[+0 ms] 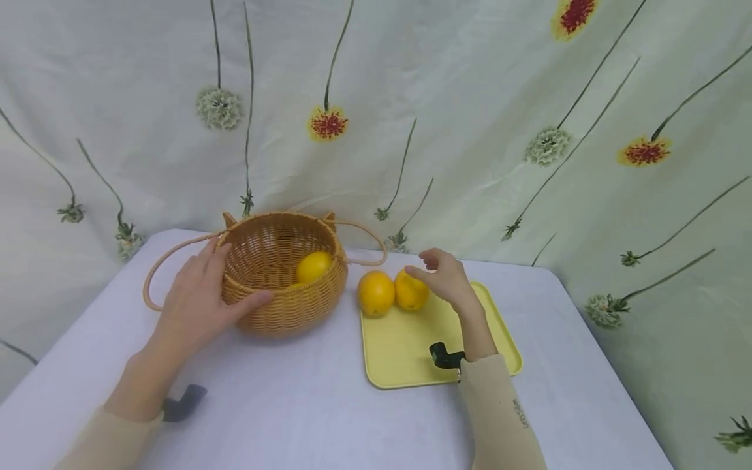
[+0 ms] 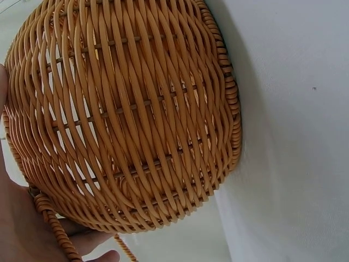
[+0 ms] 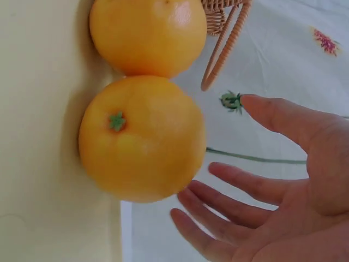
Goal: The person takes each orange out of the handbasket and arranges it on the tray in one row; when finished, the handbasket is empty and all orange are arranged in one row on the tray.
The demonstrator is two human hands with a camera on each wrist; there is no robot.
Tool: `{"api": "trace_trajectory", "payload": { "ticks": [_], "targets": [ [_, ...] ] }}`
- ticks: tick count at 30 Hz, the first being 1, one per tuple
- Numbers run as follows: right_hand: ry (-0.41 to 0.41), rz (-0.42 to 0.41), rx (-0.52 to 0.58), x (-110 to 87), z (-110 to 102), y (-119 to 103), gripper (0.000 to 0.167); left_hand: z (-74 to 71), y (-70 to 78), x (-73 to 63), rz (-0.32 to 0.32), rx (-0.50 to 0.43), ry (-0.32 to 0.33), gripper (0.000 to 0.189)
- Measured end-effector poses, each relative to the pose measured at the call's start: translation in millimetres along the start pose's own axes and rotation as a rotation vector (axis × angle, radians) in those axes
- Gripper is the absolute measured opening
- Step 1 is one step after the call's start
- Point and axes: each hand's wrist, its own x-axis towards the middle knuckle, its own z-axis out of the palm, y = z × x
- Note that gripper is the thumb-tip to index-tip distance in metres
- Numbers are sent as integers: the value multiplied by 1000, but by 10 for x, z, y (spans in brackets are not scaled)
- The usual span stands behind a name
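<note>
My left hand [image 1: 200, 294] holds the left side of a round wicker basket [image 1: 288, 313], its thumb along the front rim and its fingers at the left rim by a handle. The basket's woven wall [image 2: 136, 109] fills much of the left wrist view. Inside lies a yellow fruit [image 1: 314, 266] like a lemon; more yellow shows below it, mostly hidden. Two oranges [image 1: 376, 294] touch each other at the far left of a yellow tray [image 1: 399, 356]. Over the right-hand orange [image 3: 142, 139] is my right hand [image 1: 443, 277], fingers spread and loosely bent, holding nothing.
A white-covered table [image 1: 282, 405] bears the basket and tray. The basket's right loop handle [image 1: 367, 232] reaches toward the oranges. A flower-patterned cloth [image 1: 376, 78] hangs behind the table and along the right.
</note>
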Motion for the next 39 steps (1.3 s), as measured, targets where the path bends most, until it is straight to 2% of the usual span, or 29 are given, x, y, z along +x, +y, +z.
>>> {"api": "trace_trajectory", "payload": {
  "ticks": [3, 7, 10, 17, 28, 33, 39],
  "targets": [
    [51, -73, 16, 23, 11, -101, 60, 7, 6, 5, 6, -1, 6, 116],
    [74, -127, 41, 59, 29, -321, 56, 21, 11, 20, 21, 4, 14, 114],
    [74, -145, 64, 86, 42, -486, 54, 23, 20, 27, 29, 11, 14, 114],
    [53, -211, 35, 187, 98, -797, 53, -8, 46, 24, 27, 10, 14, 114],
    [-57, -292, -45, 310, 189, -1296, 53, -27, 26, -3, 23, 27, 9, 116],
    [-159, -351, -79, 384, 278, -1509, 51, -23, 12, -7, 19, 32, 9, 117],
    [-254, -378, -166, 485, 453, -1656, 54, -9, 22, 0, 16, 34, 1, 117]
  ]
}}
